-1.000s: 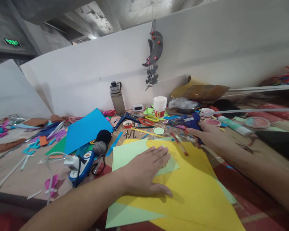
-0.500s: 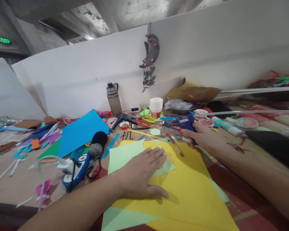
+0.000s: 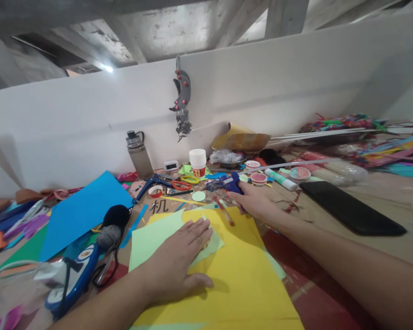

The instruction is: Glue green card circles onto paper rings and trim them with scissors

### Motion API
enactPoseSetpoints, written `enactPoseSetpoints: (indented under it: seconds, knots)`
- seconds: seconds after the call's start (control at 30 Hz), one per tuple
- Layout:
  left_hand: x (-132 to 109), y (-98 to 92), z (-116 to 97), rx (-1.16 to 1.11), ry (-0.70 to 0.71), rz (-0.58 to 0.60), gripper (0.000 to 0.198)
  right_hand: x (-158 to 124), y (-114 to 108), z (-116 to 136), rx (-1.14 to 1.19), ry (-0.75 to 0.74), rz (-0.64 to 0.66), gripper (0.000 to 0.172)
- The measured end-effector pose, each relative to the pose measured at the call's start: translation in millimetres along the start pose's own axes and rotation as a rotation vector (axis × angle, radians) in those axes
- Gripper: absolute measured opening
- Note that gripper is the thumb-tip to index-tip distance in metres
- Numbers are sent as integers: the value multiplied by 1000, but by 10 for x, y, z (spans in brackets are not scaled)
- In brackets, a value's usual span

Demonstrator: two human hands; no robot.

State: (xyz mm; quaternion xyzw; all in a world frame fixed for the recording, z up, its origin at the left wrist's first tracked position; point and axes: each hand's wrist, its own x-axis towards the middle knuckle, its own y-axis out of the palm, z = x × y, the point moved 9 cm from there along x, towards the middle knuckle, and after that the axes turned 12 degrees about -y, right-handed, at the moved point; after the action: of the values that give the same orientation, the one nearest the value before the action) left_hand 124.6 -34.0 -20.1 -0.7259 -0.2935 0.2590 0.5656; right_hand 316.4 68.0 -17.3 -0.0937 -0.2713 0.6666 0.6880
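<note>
Yellow paper (image 3: 234,284) covers the near edge of the table (image 3: 382,192). A pale green sheet (image 3: 151,236) lies askew on top of it, pinned by the left hand (image 3: 179,261), which rests flat with palm down and fingers stretched out and released, gripping nothing. Something small sits under its fingertips, but it cannot be made out. Since only the weight of that palm holds the two loose sheets, any sideways push would probably slide the green one across the slick yellow one and spoil their alignment. To the left lie a blue and white device (image 3: 72,279), a grey yarn ball (image 3: 108,234) and a black one (image 3: 117,214), with a blue sheet (image 3: 82,211) beyond them. Past the yellow paper's far corner, the right hand (image 3: 254,201) reaches out with its fingers clenched around the handle of a blue glue gun (image 3: 232,182). The gun sits low among paper scraps, just behind a thin red stick (image 3: 223,211). If the nozzle is hot, dragging it back through this litter could smear glue on the scraps or scorch them, and the outstretched forearm could roll the stick onto the paper. Just behind the gun are red scissors (image 3: 181,184), a stack of paper cups (image 3: 197,161) and a water bottle (image 3: 137,153), all close enough that a hasty lift or a trailing cord might tip them. A black tablet (image 3: 351,208) lies well apart to the right.
</note>
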Motion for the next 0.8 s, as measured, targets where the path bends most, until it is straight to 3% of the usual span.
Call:
enactPoseSetpoints:
  seconds: [0.3,0.53,0.73,0.8]
  knots:
    - [-8,-22,3,19,-6,-34,89,27,-26,-3,-11,6,-13,14]
    - [-6,19,4,15,-11,8,89,36,-28,-12,-5,-7,-24,11]
    - [14,-127,64,-23,-11,-139,88,37,-51,-62,-3,-1,-41,12]
    - [31,-114,102,-18,-43,-129,85,34,-57,-79,-2,2,-47,13]
